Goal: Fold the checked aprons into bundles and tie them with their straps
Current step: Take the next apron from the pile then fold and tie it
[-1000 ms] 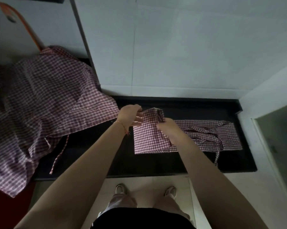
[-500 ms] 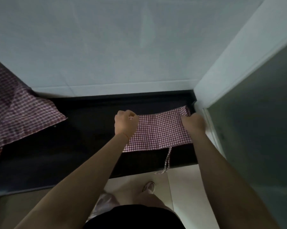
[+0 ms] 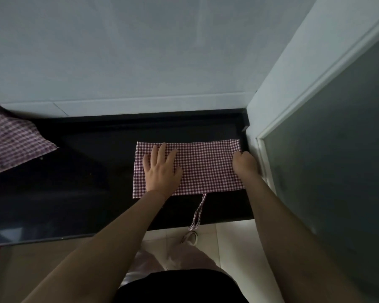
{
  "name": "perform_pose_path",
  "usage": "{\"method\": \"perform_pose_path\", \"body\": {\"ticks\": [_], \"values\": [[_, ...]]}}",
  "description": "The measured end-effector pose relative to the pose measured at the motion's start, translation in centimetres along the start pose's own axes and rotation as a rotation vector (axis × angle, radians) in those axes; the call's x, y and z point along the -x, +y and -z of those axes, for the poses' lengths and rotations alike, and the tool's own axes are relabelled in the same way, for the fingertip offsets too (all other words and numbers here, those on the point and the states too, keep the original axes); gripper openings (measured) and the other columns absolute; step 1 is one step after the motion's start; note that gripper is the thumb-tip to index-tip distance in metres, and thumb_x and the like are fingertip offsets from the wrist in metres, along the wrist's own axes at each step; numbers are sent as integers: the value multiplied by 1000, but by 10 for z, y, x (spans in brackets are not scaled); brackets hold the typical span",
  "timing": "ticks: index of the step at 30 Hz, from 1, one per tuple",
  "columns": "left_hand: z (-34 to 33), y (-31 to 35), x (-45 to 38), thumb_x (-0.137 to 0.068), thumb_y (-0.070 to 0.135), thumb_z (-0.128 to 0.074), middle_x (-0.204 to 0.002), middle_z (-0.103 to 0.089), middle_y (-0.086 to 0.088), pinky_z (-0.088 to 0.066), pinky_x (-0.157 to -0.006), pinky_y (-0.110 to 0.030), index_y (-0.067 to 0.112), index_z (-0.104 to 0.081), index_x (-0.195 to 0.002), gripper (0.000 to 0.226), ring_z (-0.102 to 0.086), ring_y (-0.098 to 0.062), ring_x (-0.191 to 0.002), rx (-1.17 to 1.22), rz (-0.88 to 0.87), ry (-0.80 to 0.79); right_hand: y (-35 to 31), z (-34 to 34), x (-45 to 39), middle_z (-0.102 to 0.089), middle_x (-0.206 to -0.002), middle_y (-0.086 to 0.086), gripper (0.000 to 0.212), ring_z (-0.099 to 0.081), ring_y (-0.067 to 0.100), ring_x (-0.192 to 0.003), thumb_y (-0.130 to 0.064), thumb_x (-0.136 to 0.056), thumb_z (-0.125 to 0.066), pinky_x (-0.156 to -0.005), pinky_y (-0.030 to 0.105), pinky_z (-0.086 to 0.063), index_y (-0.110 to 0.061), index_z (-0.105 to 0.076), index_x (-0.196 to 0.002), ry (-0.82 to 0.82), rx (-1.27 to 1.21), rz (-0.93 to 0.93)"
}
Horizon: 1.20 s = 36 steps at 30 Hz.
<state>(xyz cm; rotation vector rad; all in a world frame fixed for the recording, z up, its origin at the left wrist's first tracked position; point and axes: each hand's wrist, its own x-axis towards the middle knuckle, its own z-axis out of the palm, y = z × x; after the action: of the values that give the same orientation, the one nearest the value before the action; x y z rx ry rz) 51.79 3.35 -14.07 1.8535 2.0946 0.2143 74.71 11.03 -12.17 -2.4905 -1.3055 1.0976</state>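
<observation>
A red-and-white checked apron (image 3: 208, 165), folded into a long flat rectangle, lies on the black counter (image 3: 85, 182) at its right end. My left hand (image 3: 162, 169) lies flat on the apron's left half, fingers spread and pressing down. My right hand (image 3: 245, 164) is at the apron's right edge with fingers curled under; whether they grip the cloth is hidden. One strap (image 3: 198, 212) hangs from the apron's near edge over the counter's front.
A pile of more checked aprons (image 3: 11, 138) lies at the counter's far left. A white tiled wall runs behind the counter. A white frame with a dark glass door (image 3: 337, 149) stands close on the right. Pale floor tiles and my shoes show below.
My left hand has opened from a fist grip to a flat palm on the apron. The apron now lies spread flat on the counter. The view has shifted right and closer.
</observation>
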Motion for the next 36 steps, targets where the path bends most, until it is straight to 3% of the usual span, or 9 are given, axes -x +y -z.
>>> {"method": "perform_pose_path", "body": {"ticks": [8, 13, 18, 21, 24, 27, 29, 32, 36], "values": [[-25, -15, -12, -98, 63, -21, -166, 10, 0, 13, -118, -56, 40, 0, -156, 67, 17, -32, -150, -152, -17, -170, 16, -19, -7, -60, -122, 22, 25, -59, 40, -109, -9, -98, -42, -75, 37, -42, 3, -48, -119, 165, 62, 47], [-33, -25, -14, -95, 68, -20, -165, 12, 3, 15, -117, -56, 43, 2, -155, 69, 19, -31, -149, -99, 0, -190, 24, -32, -7, -59, -110, 19, 18, -60, 36, -94, -11, -98, -42, -66, 34, -36, 0, -48, -111, 267, 206, 174], [-27, -53, 1, -95, 66, -26, -166, 2, 5, 12, -118, -53, 41, -8, -155, 68, 12, -28, -151, -55, 72, -144, 16, -52, 4, -53, -93, 11, 13, -48, 21, -71, -18, -98, -44, -55, 28, -31, -5, -45, -101, 264, 194, 275], [-5, -68, 3, -99, 56, -29, -158, -27, 3, -17, -116, -56, 37, -26, -151, 56, -19, -30, -145, 36, 223, -48, 10, -66, 14, -52, -90, 7, 10, -50, 17, -69, -20, -98, -46, -51, 23, -29, -11, -42, -96, 215, 153, 298], [27, -81, -8, -100, 34, -37, -141, -47, -2, -42, -99, -46, 26, -48, -140, 43, -42, -26, -125, 147, 377, 52, 10, -70, 20, -54, -100, 9, 15, -55, 19, -80, -21, -97, -48, -62, 28, -43, -7, -49, -103, 167, 128, 281], [52, -93, -19, -97, 22, -41, -124, -54, -8, -48, -91, -43, 22, -66, -118, 32, -52, -28, -108, 134, 444, -95, 12, -69, 20, -54, -111, 14, 25, -59, 29, -93, -22, -98, -47, -75, 40, -51, -4, -50, -114, 117, 140, 272], [64, -101, -23, -98, 26, -45, -118, -52, -8, -50, -91, -44, 25, -68, -110, 26, -55, -26, -99, 158, 465, -220, 11, -68, 20, -56, -113, 15, 26, -60, 31, -95, -22, -98, -48, -80, 46, -54, -3, -51, -115, 109, 148, 270], [73, -107, -30, -95, 30, -51, -106, -60, 1, -53, -90, -43, 25, -69, -99, 18, -58, -18, -91, 168, 401, -296, 8, -66, 22, -57, -111, 16, 25, -61, 29, -92, -21, -98, -48, -77, 43, -55, -3, -52, -114, 118, 165, 253], [79, -110, -36, -96, 35, -50, -94, -65, -2, -51, -92, -43, 19, -65, -94, 23, -60, -17, -86, 35, 350, -512, 6, -66, 23, -57, -110, 15, 24, -62, 28, -89, -20, -99, -49, -73, 39, -54, -2, -52, -114, 118, 173, 236]]}}
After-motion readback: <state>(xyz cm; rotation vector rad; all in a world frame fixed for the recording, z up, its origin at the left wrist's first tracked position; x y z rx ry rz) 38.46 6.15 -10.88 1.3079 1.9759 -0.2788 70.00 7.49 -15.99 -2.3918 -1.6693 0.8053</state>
